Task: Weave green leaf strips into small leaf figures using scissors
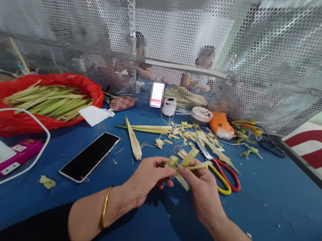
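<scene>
Between my two hands is a small folded piece made of pale green leaf strips (pixel 189 158), with loose ends sticking out to the upper right and downward. My left hand (pixel 149 176) pinches its looped left side between thumb and fingers. The right side is gripped by my right hand (pixel 202 185), thumb on top. Just beyond my right hand lie scissors (pixel 225 175) with one red and one yellow handle, their blades among leaf scraps (pixel 187 132). A single folded leaf (pixel 133 138) rests ahead of my left hand.
At the left, a red plastic bag (pixel 65 78) holds many leaves, near a phone (pixel 90 156) and a purple power strip (pixel 21 153) with white cables. Thread (pixel 169 106), a tape roll (pixel 201 115) and an orange packet (pixel 221 124) stand before a perforated metal screen (pixel 179 28); people sit behind it.
</scene>
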A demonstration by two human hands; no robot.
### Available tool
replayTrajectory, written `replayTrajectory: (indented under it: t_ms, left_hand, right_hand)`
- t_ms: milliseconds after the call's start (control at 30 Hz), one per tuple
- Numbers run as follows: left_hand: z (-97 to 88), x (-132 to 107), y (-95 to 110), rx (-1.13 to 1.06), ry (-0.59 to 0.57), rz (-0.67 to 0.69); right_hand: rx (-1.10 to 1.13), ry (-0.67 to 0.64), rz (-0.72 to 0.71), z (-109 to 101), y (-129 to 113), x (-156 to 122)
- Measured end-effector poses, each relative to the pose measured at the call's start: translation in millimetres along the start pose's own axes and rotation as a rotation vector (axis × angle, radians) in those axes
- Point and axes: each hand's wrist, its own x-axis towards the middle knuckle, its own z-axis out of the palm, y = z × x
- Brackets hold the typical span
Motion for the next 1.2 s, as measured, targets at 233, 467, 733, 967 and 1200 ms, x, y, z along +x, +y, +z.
replayTrajectory:
  t_ms: [233,467,733,967,1200]
  left_hand:
    - [4.7,1,-5,-0.007,0.057,-0.038]
    - [0.9,3,-5,-0.066,0.079,-0.086]
    - [-5.9,5,2,-0.046,0.096,-0.085]
    - [1.5,1,-1,0.084,0.12,0.002]
    - [-0.4,4,1,0.087,0.152,0.036]
  right_hand:
    - [-0.177,0.178,-0.102,1,4,-2]
    - [-0.591,0.039,-0.465,-6,3,0]
    - [-0.514,-0.071,-0.559,-11,-2,0]
    - [-0.575,-0.041,-0.396,-7,-8,-5]
    - [-0.651,-0.168,-0.332,-10,-10,0]
